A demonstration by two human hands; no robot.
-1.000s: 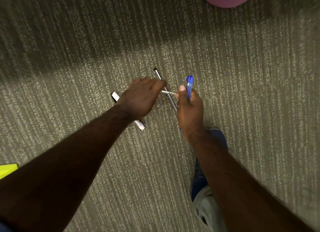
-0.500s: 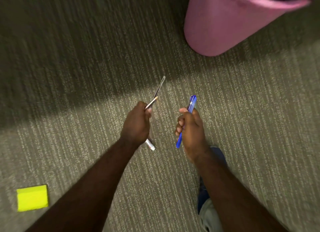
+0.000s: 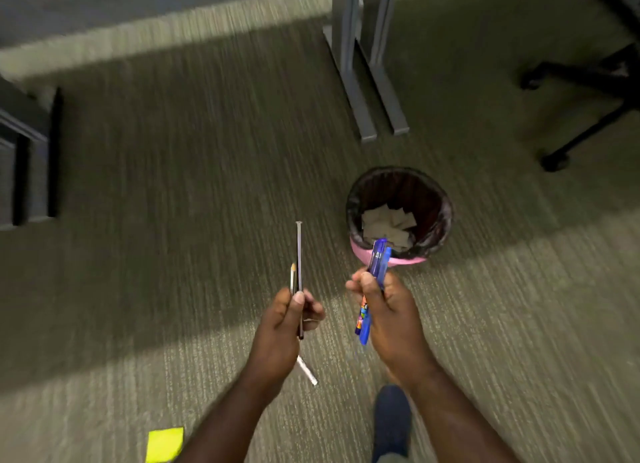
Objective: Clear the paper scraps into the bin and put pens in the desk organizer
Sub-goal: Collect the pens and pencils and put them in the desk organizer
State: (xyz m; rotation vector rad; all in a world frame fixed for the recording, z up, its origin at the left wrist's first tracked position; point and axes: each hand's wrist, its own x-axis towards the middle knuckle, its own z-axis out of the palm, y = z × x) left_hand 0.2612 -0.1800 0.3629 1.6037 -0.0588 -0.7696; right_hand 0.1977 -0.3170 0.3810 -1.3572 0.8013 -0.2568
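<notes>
Pens gathered in both hands, scraps already in the bin, organizer not in sight.

The bin (image 3: 398,217), pink with a dark liner, stands on the carpet (image 3: 173,185) and holds a heap of paper scraps (image 3: 388,225), so that part looks largely done. Just in front of the bin, the right hand (image 3: 384,310) is closed around a bundle of blue pens (image 3: 372,282) whose tips overlap the bin's near rim. To the bin's left, the left hand (image 3: 284,320) pinches two thin pens (image 3: 298,255) upright between thumb and fingers, and a white marker (image 3: 306,369) sticks out below its palm. A yellow sticky pad (image 3: 164,443) lies on the carpet, well apart from the bin, probably still to be picked up. The pens have yet to be carried to the organizer.
</notes>
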